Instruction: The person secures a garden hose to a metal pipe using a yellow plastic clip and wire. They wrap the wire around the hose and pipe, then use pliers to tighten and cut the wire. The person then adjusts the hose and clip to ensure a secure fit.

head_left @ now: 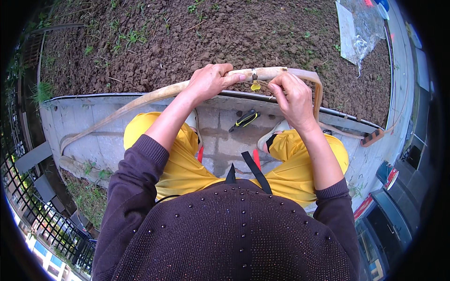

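Note:
My left hand (210, 83) is wrapped round a beige hose (161, 93), with the thumb lying along it. Just right of that thumb, a metal hose clamp (254, 75) with a yellow key-shaped tab (255, 86) encircles the hose. My right hand (294, 100) is closed in a pinch just below the hose, right of the tab. A thin pale strand shows by its fingertips, but what they hold is too small to make out. On the paving between my feet lie black-and-yellow pliers (244, 120).
Beyond the hose spreads a bed of brown soil (187, 37) behind a low concrete edge (225, 100). Clear plastic sheeting (368, 35) lies at the far right. The hose bends down at right towards a brown block (372, 137). A black fence (35, 201) stands at left.

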Demonstrator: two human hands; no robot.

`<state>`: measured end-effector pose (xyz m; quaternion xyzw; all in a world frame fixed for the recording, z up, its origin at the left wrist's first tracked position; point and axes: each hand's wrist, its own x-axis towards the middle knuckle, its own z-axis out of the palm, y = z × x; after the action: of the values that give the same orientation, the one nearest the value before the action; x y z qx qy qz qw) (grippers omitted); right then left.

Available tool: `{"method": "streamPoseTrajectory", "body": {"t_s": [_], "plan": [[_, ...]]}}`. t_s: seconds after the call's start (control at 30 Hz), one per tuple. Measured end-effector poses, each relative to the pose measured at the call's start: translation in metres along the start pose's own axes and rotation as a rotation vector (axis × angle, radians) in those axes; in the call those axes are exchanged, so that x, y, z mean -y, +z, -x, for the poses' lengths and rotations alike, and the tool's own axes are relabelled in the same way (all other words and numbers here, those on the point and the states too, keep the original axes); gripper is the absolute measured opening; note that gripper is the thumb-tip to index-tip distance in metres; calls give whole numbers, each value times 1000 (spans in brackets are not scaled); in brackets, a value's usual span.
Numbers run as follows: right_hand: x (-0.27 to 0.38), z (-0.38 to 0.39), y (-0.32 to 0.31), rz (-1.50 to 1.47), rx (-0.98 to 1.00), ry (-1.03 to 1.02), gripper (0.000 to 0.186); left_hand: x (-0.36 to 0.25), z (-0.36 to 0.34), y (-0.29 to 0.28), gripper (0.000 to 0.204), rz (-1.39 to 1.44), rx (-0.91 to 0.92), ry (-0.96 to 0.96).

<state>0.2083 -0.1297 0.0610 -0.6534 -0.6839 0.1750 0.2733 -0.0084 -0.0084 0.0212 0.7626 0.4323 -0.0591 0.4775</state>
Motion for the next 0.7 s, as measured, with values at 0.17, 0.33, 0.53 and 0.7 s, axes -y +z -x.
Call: {"method": "streamPoseTrajectory", "body": {"t_s": [0.17, 0.33, 0.53, 0.7], "plan": [[-6, 3, 7, -231, 76, 374, 16, 6, -3, 6, 66, 25, -106, -25], [-15, 4, 13, -469, 88, 522, 14, 0, -1, 2, 64, -1, -127, -19], [-4, -3, 7, -25, -64, -8, 9, 0, -1, 6, 60, -17, -207, -4], [7, -4, 4, 51, -44, -109, 6, 3, 0, 8, 57, -61, -263, 41]]}}
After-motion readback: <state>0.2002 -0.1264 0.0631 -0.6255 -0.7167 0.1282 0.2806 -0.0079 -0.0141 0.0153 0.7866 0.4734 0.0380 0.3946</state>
